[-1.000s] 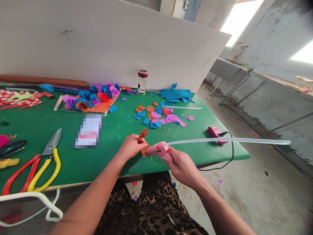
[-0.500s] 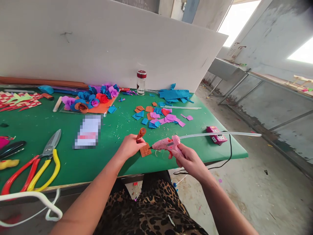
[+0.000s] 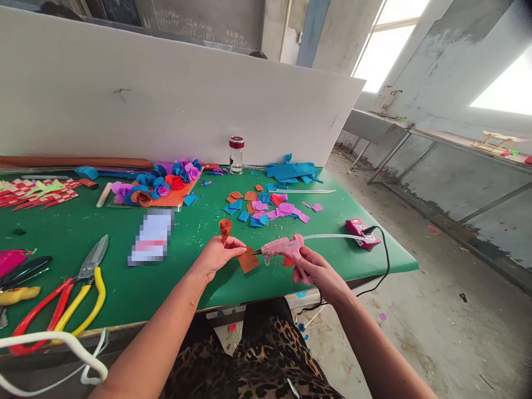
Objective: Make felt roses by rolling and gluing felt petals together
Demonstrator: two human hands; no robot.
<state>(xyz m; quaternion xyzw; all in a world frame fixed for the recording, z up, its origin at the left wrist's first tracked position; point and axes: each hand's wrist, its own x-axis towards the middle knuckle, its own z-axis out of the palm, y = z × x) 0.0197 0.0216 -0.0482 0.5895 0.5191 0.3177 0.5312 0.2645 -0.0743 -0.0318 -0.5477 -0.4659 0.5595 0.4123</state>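
Observation:
In the head view, my left hand [image 3: 218, 257] is closed around a rolled cone of brown-orange crepe paper [image 3: 225, 228], its open end facing up. That hand's thumb and finger also pinch the upper edge of a flat brown paper square [image 3: 249, 262], which is at the table's front. My right hand [image 3: 318, 271] grips a pink hot glue gun [image 3: 286, 246]. The gun's dark nozzle points left, at the square's right edge; whether it touches cannot be made out. A long clear glue stick [image 3: 332, 236] sticks out of the gun's back.
Cut paper pieces [image 3: 286, 209] lie beyond my hands. Finished paper flowers [image 3: 160, 183] sit at the back left, near a lidded glass jar [image 3: 236, 158]. Large scissors [image 3: 83, 282] lie left. A pink power socket [image 3: 361, 233] with a black cord is at the right edge.
The view has tilted up slightly. My left hand has turned, so the cone's opening shows more. The glue gun has swung a little, and its glue stick looks shorter from this angle.

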